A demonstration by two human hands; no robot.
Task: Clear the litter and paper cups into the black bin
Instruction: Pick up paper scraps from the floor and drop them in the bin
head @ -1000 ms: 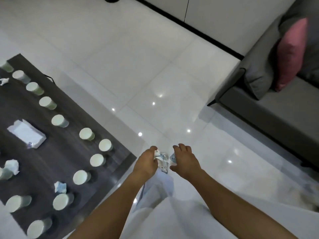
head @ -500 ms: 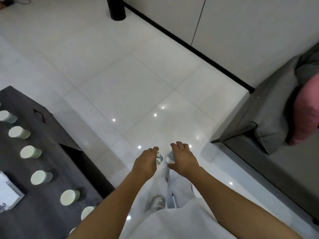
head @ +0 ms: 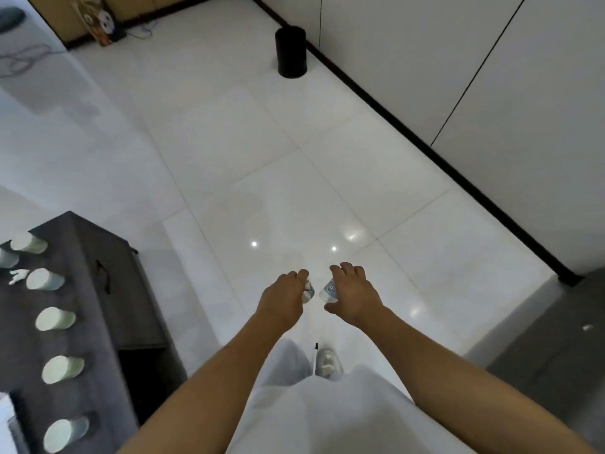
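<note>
Since a second ago the view has swung away from the sofa and the black bin [head: 291, 51] has come fully into sight, while the dark tabletop [head: 98, 309] has slid to the lower left. Nearest, white trousers and one shoe [head: 328, 362] show below the forearms. Both hands are held out side by side over the floor [head: 248, 165]: the left hand [head: 282, 301] curls round a small patterned paper cup [head: 308, 290], the right hand [head: 353, 296] round another cup [head: 328, 290]. A row of pale paper cups [head: 55, 318] stands on the tabletop. Farthest, the bin stands upright by the wall.
</note>
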